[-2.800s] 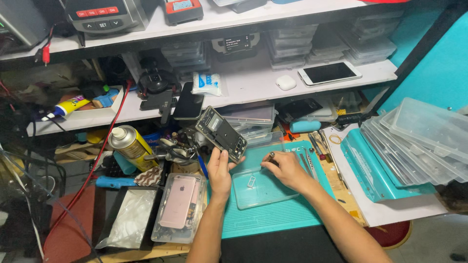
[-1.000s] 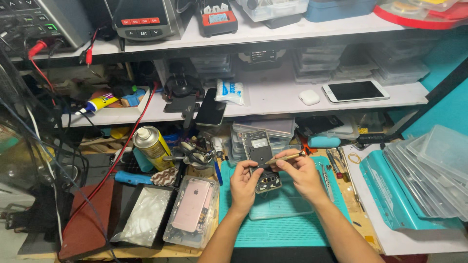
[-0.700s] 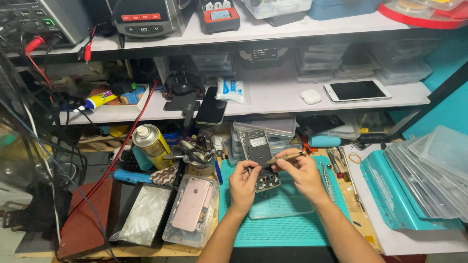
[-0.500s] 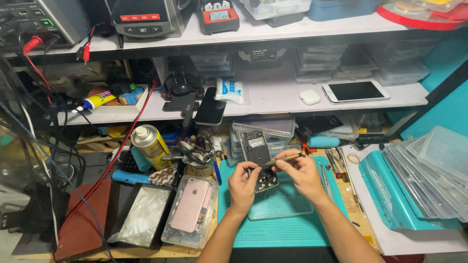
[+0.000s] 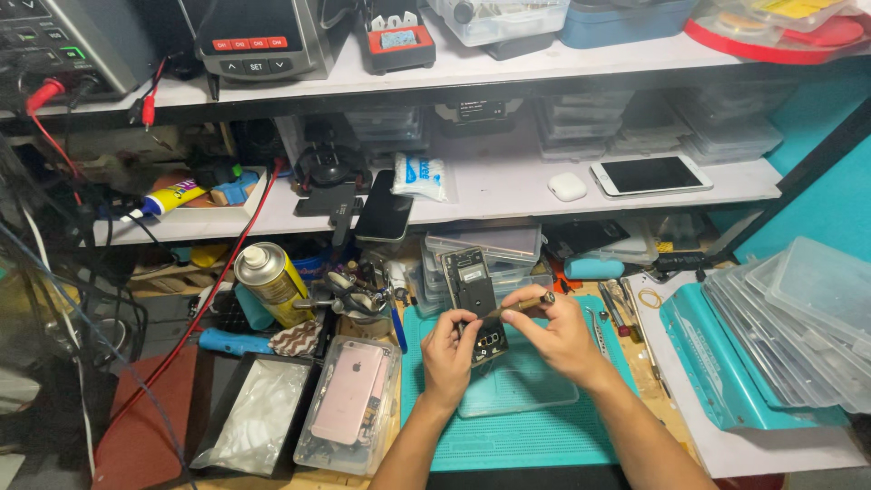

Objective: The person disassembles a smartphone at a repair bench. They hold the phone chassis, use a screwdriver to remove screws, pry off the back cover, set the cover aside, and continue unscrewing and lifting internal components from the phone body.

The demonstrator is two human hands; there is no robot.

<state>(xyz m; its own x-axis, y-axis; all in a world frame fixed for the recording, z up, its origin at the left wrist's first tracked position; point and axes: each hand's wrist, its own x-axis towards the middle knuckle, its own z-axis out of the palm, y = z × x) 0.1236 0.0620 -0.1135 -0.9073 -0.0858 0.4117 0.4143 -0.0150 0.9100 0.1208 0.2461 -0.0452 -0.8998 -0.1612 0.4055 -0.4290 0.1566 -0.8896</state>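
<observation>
Both hands work an opened phone frame [image 5: 474, 302] above the teal mat [image 5: 508, 436]: left hand [image 5: 451, 356] fingers clamp its lower end, right hand [image 5: 555, 331] pinches a thin tool [image 5: 519, 306], apparently mid-disassembly, calling for steady tip placement.

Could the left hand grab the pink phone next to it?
Probably yes. The pink phone lies face down in a clear tray just beside the left hand, with nothing over it. But that hand is holding the opened phone, so it would have to let go first.
</observation>
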